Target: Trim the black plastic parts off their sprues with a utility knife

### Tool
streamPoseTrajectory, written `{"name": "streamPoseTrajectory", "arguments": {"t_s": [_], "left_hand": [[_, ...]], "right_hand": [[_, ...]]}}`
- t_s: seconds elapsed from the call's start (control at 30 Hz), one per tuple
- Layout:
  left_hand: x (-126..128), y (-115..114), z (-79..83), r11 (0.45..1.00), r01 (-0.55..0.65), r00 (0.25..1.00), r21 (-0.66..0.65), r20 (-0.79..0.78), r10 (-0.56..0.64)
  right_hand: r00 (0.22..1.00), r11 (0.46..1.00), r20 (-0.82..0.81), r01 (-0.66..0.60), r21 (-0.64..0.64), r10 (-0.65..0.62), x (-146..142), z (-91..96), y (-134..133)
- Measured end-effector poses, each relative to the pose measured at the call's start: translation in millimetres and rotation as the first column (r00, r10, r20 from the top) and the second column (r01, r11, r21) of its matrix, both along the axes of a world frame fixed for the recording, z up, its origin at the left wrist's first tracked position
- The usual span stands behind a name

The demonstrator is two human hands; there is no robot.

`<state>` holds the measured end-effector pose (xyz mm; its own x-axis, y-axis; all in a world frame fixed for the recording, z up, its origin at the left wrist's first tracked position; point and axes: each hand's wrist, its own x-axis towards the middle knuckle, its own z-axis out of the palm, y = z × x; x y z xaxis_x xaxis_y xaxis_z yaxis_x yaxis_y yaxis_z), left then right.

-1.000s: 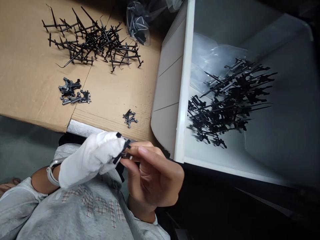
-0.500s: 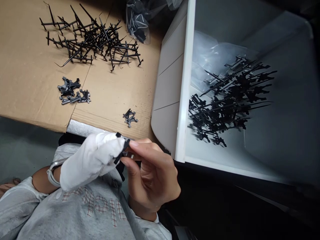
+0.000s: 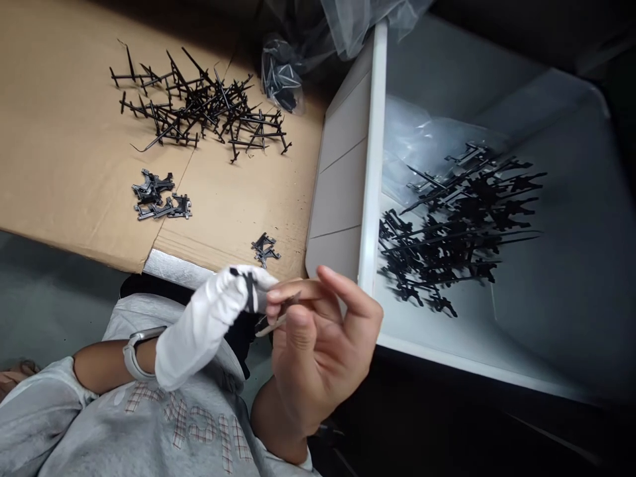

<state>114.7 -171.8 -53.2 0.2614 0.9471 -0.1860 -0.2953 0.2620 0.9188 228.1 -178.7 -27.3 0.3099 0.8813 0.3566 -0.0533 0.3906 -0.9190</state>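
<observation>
My left hand [image 3: 209, 318], in a white cloth glove, pinches a small black plastic part [image 3: 249, 290] close to my chest. My bare right hand [image 3: 318, 351] is beside it, thumb and forefinger closed on a thin sliver-like tool or sprue piece [image 3: 275, 317] whose tip meets the part. Both hands hover below the edge of the brown cardboard sheet [image 3: 64, 152]. On the cardboard lie a pile of black plastic sprue sticks [image 3: 203, 109], a small cluster of separated black parts [image 3: 158, 197] and one more pair of parts [image 3: 265, 250].
A white bin [image 3: 370, 199] stands at the right, holding a heap of black sprues [image 3: 457, 222] and a clear plastic bag [image 3: 417, 139]. Another clear bag with black pieces [image 3: 283, 79] lies at the top. A watch [image 3: 133, 351] is on my left wrist.
My right hand has turned palm-up and lifted slightly, its fingers spreading, while still pinching the thin piece. The gloved left hand rose a little with the part. The view shifted downward.
</observation>
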Motion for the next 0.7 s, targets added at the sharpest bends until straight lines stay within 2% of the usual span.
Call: {"name": "streamPoseTrajectory", "arguments": {"t_s": [0.07, 0.17, 0.27, 0.4, 0.47, 0.53, 0.7], "left_hand": [[0, -2, -10.1, 0.991, 0.107, 0.992, 0.076, 0.059, -0.112], [-6, 2, -18.6, 0.948, 0.251, 0.966, 0.195, 0.018, -0.259], [-14, 10, -16.8, 0.922, 0.329, 0.944, 0.202, -0.049, -0.326], [-23, 13, -4.3, 0.911, 0.393, 0.918, 0.122, -0.105, -0.382], [-26, 12, 2.1, 0.92, 0.379, 0.921, 0.1, -0.144, -0.363], [-28, 8, 6.1, 0.946, 0.315, 0.941, 0.077, -0.158, -0.3], [-25, -1, 4.9, 0.988, 0.153, 0.984, 0.0, -0.094, -0.152]], "right_hand": [[0.997, 0.999, -0.079, 0.006, -0.05, -0.01, -1, 1.4, 4], [0.992, 0.997, -0.128, -0.005, -0.078, -0.005, -2, -1.3, 11], [0.986, 0.997, -0.155, -0.072, -0.02, 0.069, -2, -8.3, 17], [0.971, 0.991, -0.2, -0.13, 0.011, 0.13, 0, -14.6, 23], [0.969, 0.992, -0.213, -0.126, 0.017, 0.127, 0, -14.8, 23], [0.969, 0.991, -0.212, -0.129, 0.022, 0.131, -3, -14.1, 21], [0.973, 0.983, -0.145, -0.184, -0.018, 0.18, -12, -16.1, 11]]}}
